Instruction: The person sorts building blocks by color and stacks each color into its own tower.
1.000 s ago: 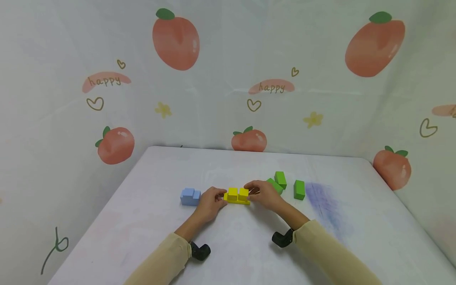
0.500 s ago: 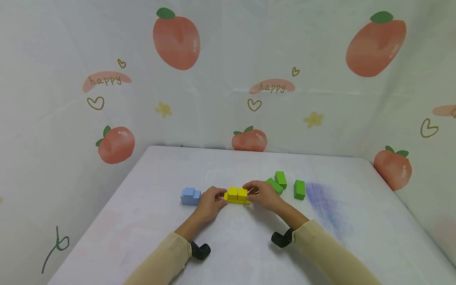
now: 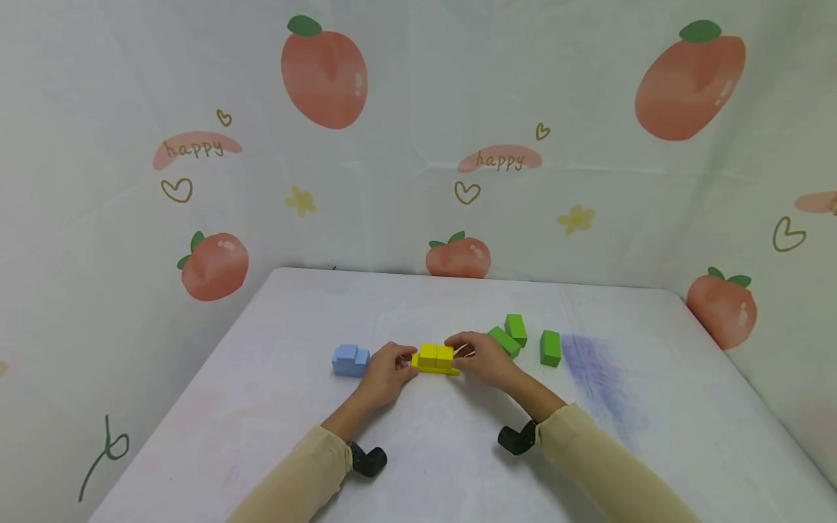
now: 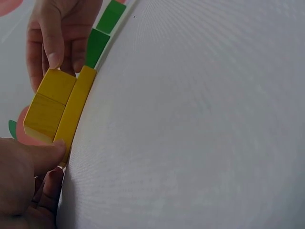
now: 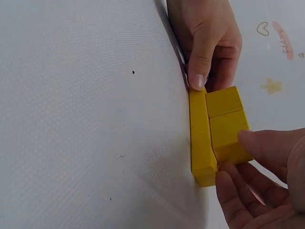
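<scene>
A long flat yellow block (image 5: 200, 138) lies on the table, carrying two shorter yellow blocks. The left short block (image 5: 223, 101) and the right short block (image 5: 228, 131) sit side by side with their faces meeting. My left hand (image 3: 382, 378) pinches the left end of the long block, its thumb on the near side. At the other end, my right hand (image 3: 487, 357) holds the right short block between thumb and fingers, as the right wrist view shows. A bare bit of the long block sticks out at each end.
Light blue blocks (image 3: 349, 361) stand together just left of my left hand. Beyond my right hand lie three green blocks, one angled (image 3: 503, 341), one behind it (image 3: 515, 329) and one farther right (image 3: 551, 349). A printed cloth (image 3: 392, 181) hangs behind the table (image 3: 431, 465).
The right short yellow block has slid left along the long block, closing the gap to the other short block. My right hand has shifted slightly left with it; my left hand stays put.
</scene>
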`<state>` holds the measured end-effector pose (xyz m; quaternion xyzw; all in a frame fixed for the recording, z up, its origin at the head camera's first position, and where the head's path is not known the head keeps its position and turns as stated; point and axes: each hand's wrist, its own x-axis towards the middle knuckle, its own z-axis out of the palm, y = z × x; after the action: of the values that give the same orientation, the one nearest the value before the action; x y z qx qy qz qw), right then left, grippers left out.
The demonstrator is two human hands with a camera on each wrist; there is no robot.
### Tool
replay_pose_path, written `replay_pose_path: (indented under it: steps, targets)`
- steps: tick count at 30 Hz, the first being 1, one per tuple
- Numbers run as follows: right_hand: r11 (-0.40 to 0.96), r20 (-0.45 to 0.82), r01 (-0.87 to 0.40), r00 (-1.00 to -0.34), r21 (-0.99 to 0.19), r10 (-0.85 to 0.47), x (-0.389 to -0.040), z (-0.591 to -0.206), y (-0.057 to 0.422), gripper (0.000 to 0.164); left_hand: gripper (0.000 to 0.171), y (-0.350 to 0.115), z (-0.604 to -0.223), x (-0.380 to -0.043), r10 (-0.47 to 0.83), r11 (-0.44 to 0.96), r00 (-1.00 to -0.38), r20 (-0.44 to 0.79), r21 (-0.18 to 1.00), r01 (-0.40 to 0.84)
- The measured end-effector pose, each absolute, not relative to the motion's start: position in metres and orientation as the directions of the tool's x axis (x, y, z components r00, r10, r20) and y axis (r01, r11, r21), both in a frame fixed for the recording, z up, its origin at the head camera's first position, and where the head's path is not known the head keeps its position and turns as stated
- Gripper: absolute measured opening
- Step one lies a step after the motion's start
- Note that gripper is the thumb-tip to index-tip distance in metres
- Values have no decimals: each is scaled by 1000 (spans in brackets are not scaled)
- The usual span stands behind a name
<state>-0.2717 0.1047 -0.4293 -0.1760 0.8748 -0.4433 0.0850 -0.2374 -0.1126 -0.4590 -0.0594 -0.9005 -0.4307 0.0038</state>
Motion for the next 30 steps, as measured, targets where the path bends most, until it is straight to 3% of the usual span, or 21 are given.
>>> replay_pose_path:
  steps: [12, 30]
  targets:
    - [535, 15, -232, -926, -812, -378, -270, -428, 110, 41, 39, -112, -461, -239, 108, 624, -991, 83, 770, 132]
    - [612, 78, -233, -960, -756, -269, -257, -420, 130, 39, 44, -112, -456, -235, 82, 614, -995, 60, 783, 98]
